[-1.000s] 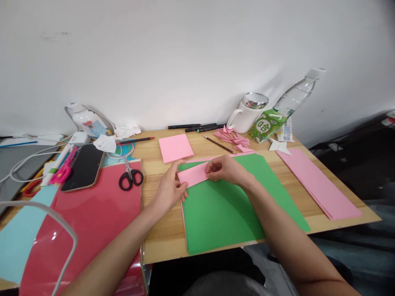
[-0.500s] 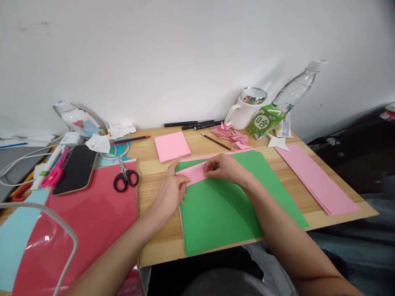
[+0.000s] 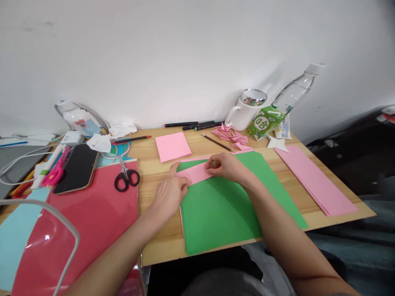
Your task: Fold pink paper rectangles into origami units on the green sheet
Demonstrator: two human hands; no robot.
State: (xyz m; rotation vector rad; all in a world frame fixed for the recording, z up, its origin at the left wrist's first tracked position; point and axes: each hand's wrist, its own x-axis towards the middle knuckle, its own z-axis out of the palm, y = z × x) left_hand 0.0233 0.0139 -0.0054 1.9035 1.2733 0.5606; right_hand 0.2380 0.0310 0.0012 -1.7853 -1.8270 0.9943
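Note:
A folded strip of pink paper (image 3: pixel 198 173) lies on top of the green paper sheets (image 3: pixel 228 213). My left hand (image 3: pixel 173 187) grips its left end, thumb on top and the other fingers partly hidden. At the strip's right end, my right hand (image 3: pixel 224 166) pinches the paper between thumb and fingertips. Behind my hands sits a square stack of pink paper (image 3: pixel 173 146). Several folded pink paper pieces (image 3: pixel 231 135) are heaped beyond my right hand, with a pencil (image 3: pixel 216 142) beside them.
Black-handled scissors (image 3: pixel 126 179) and a phone (image 3: pixel 77 168) rest at left on a red folder (image 3: pixel 92 222). Along the wall stand a white mug (image 3: pixel 243 113), a green carton (image 3: pixel 265 123) and a leaning clear bottle (image 3: pixel 296 92). Long pink strips (image 3: pixel 314 181) lie at right.
My right hand has shifted very slightly along the right end of the pink strip. Both hands keep their hold, and the view has moved a little.

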